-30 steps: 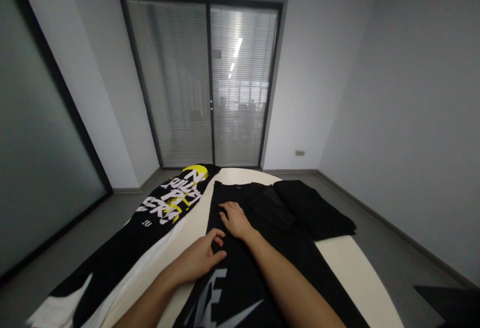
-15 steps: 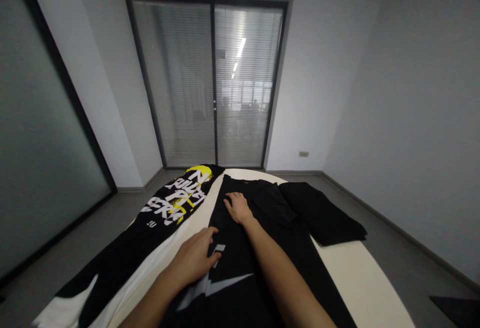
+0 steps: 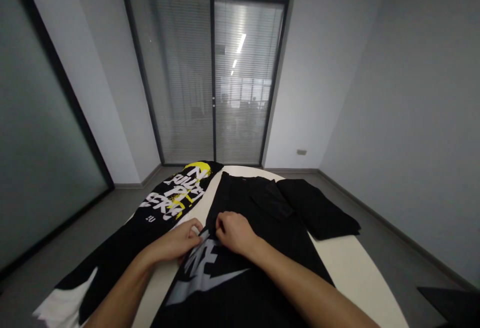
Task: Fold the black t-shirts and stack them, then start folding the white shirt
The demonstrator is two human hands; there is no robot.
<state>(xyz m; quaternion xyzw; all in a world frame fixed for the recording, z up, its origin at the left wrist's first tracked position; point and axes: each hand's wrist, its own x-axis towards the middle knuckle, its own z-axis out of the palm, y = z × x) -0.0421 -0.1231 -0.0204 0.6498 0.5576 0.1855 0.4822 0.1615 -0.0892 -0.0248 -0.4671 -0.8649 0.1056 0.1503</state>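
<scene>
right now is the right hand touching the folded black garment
Apart. The head view shows the right hand over the black Nike shirt, whose cloth spans the gap to the folded black garment.

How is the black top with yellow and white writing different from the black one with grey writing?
The yellow-print top has yellow and white writing; the grey-print top has grey.
The left hand and right hand are on the grey-print top; neither seems to hold the yellow-print top.
Both are mostly black and lie on the table.
</scene>
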